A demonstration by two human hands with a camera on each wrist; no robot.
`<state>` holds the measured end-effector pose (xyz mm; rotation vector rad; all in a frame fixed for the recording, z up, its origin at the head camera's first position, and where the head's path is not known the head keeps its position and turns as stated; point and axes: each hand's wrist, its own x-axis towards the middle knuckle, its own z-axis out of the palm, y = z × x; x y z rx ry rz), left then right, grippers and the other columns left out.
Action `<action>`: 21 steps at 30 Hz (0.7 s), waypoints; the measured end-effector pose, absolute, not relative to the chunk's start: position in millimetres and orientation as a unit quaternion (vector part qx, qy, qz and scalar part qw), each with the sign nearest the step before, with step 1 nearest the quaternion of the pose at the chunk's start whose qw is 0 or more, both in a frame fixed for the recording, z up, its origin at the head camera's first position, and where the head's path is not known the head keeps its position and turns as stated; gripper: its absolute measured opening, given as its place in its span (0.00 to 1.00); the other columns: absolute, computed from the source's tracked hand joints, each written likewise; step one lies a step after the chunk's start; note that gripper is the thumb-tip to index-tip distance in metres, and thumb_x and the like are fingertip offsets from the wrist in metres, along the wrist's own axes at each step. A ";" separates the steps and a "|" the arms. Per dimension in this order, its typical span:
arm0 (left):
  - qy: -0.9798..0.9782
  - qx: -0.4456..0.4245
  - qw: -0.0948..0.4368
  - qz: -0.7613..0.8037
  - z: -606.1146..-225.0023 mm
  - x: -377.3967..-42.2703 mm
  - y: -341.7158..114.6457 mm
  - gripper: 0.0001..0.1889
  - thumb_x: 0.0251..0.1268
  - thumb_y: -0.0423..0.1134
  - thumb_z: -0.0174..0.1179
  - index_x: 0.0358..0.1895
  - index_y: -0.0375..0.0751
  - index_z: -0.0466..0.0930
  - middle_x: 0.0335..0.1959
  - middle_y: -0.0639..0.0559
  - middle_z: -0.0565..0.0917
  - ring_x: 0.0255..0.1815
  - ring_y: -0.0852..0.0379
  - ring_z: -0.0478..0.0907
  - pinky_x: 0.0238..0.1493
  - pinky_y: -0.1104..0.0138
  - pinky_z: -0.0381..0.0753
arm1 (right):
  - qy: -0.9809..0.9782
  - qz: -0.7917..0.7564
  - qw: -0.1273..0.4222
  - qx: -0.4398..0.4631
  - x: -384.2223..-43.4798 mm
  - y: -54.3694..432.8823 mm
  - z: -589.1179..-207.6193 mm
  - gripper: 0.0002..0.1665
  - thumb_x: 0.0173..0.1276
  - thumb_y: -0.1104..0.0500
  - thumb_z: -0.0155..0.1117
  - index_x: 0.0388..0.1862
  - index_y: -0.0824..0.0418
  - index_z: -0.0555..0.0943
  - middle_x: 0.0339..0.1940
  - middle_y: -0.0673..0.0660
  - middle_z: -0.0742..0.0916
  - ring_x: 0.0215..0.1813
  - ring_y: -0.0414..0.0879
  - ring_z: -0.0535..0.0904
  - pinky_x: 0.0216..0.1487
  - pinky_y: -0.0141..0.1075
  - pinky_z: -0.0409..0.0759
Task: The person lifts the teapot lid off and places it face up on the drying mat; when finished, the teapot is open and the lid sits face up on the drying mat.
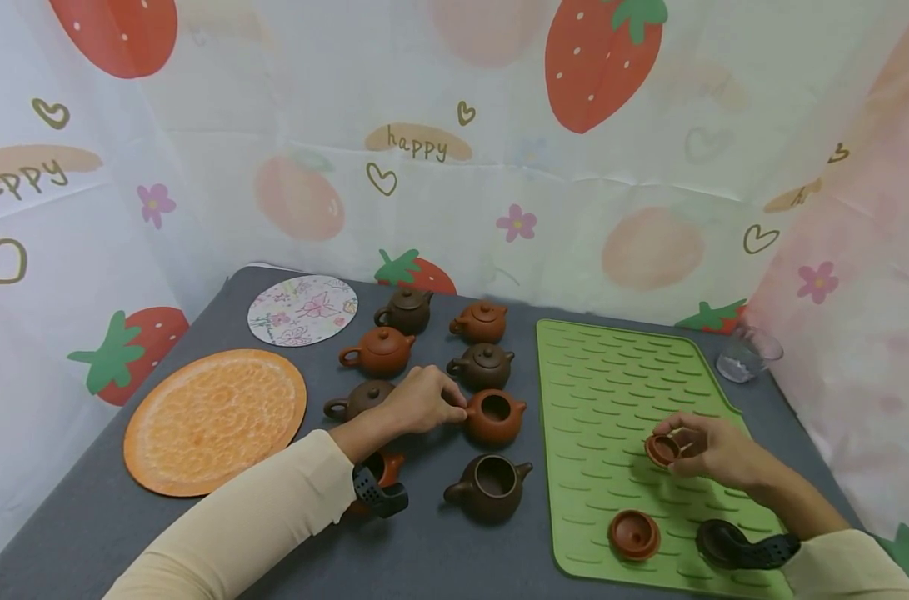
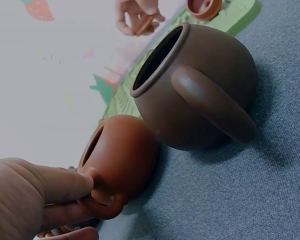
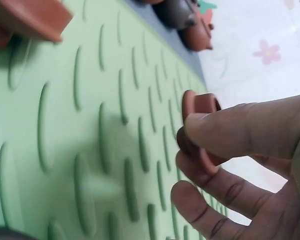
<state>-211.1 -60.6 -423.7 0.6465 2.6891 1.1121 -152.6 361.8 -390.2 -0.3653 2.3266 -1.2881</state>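
Note:
My left hand [image 1: 427, 400] pinches the handle of a reddish-brown teapot [image 1: 494, 427], which stands lidless on the grey table. In the left wrist view the thumb and a finger meet at that handle [image 2: 110, 207]. My right hand [image 1: 716, 450] holds a small reddish-brown teapot lid [image 1: 661, 450] above the green mat, its hollow underside facing up. In the right wrist view the thumb and fingers grip this lid [image 3: 202, 107] around its knob. Another reddish-brown lid [image 1: 634, 535] lies upside down on the mat. A dark lidless teapot [image 1: 487, 492] stands nearer me.
Several lidded teapots, including an orange-brown one [image 1: 379, 352], stand in two columns. My left sleeve partly hides another lidless one [image 1: 387, 467]. Left lie an orange round mat [image 1: 214, 417] and a patterned one [image 1: 302, 310]. A green mat [image 1: 611, 375] and a glass cup [image 1: 742, 358] are right.

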 end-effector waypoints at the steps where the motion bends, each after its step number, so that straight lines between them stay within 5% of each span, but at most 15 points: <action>1: 0.899 0.216 0.080 0.372 -423.6 -211.2 -60.5 0.02 0.57 0.41 0.71 0.32 0.49 0.89 0.30 0.59 0.83 0.26 0.60 0.76 0.25 0.65 0.75 | 0.845 -0.462 0.229 -0.141 -152.9 364.0 -392.2 0.26 0.61 0.70 0.66 0.58 0.74 0.70 0.44 0.65 0.82 0.44 0.57 0.79 0.38 0.47 0.80; 21: 0.900 0.213 0.082 0.372 -423.0 -210.5 -60.2 0.02 0.57 0.40 0.71 0.32 0.49 0.89 0.30 0.59 0.83 0.26 0.60 0.76 0.25 0.65 0.74 | 0.868 -0.370 0.257 -0.208 -148.8 377.6 -405.9 0.23 0.56 0.74 0.64 0.52 0.71 0.75 0.40 0.61 0.80 0.39 0.53 0.77 0.33 0.39 0.78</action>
